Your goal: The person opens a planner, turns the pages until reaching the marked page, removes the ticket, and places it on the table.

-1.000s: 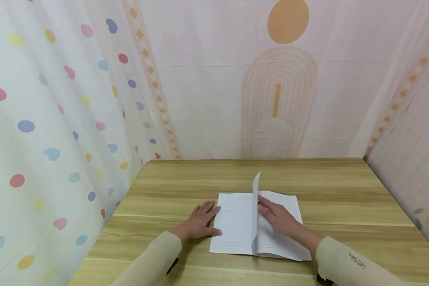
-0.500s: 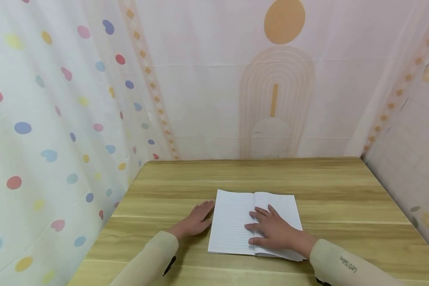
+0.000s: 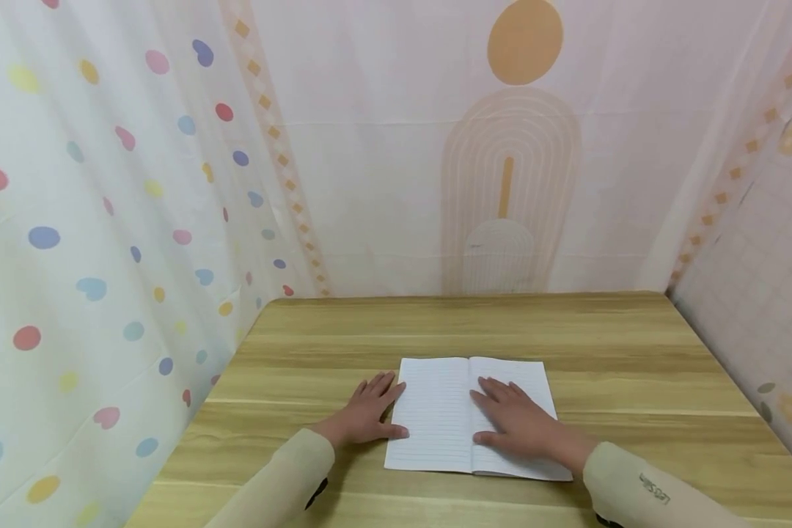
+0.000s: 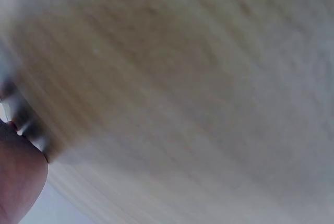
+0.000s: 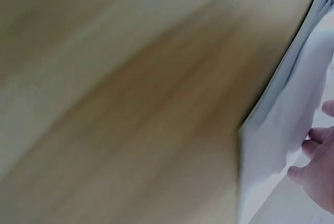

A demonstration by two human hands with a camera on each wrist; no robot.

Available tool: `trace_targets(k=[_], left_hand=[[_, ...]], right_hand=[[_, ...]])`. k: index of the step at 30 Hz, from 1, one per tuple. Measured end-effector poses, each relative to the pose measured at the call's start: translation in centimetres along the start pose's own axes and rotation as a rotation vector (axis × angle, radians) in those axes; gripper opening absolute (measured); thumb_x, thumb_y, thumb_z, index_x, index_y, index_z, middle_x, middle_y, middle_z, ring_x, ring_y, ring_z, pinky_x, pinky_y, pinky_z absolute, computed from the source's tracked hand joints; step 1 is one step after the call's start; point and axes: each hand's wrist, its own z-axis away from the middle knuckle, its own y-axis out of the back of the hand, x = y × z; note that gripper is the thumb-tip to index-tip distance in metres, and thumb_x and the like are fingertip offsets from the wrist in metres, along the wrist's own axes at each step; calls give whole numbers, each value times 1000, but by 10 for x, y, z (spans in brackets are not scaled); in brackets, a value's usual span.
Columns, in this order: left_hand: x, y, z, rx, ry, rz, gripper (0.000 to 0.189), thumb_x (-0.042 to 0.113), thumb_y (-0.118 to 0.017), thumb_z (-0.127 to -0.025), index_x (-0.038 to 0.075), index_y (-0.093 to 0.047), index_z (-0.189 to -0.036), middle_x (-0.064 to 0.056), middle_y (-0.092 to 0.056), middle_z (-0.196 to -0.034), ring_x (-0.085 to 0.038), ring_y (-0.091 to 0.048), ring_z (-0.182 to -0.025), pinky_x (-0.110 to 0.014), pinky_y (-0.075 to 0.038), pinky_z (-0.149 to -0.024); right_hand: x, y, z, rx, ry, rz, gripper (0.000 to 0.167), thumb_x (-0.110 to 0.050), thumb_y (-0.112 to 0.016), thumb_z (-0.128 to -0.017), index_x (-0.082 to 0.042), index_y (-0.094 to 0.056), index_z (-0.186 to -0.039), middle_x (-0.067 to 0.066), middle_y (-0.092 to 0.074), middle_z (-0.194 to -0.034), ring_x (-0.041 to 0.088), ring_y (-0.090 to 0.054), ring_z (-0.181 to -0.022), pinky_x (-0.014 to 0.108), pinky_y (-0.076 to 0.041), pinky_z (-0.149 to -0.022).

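Observation:
An open notebook [image 3: 435, 418] with lined white pages lies flat on the wooden table, its fold running down the middle. My left hand [image 3: 368, 412] rests at the notebook's left edge, thumb and index fingertip over the page margin and the other fingers on the wood. Across the right page lies my right hand [image 3: 518, 422], fingers spread and straight, with the fingertips close to the fold. In the right wrist view, the notebook's layered page edges [image 5: 292, 78] show beside the right hand [image 5: 318, 166]. Only part of the left hand [image 4: 21, 177] appears in the left wrist view.
The wood-grain table [image 3: 303, 337] reaches back to a pale curtain [image 3: 383, 183] with an arch print. A curtain with coloured dots [image 3: 119, 220] hangs along the left side, and another patterned sheet [image 3: 759, 279] is on the right.
The page that stood upright at the fold has come down onto the left side. My right hand went left across the fold, then back onto the right page. My left hand lifted off the margin and returned.

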Motion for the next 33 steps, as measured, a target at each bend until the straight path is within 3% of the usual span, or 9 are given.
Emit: trace_targets(k=[5,15,25,33], left_hand=[[1,-1,0,-4,2,11,92,60,-63,-90,12,-26,-158,-17,-10,-164,-36,-4,-151,-59,-6,-117],[-3,-6,-1,23,-6,8,91,60,-65,-89,11,-29,-157,-17,-11,-164,-36,-6,-150,-60,-6,-117],[-6,-7,-2,28,-8,4,92,61,-63,-89,10,-28,-157,-18,-11,-164,-36,-5,-150,-60,-6,-117],[-5,-5,-1,21,-23,13,96,66,-60,-88,9,-27,-157,-20,-11,-163,-39,-5,-150,-62,-5,-116]], right_hand=[[22,4,11,42,-108,14,72,-48,-57,-98,6,-45,-144,29,-35,-152,45,-31,-141,63,-23,-112],[63,19,24,101,-294,84,73,-48,-58,-98,8,-47,-142,38,-37,-145,54,-36,-133,70,-30,-101],[70,29,23,49,-350,26,85,-56,-58,-95,9,-40,-146,40,-33,-146,56,-31,-135,73,-27,-102],[69,34,23,30,-353,39,84,-55,-60,-94,9,-41,-145,40,-35,-145,56,-33,-133,71,-30,-101]])
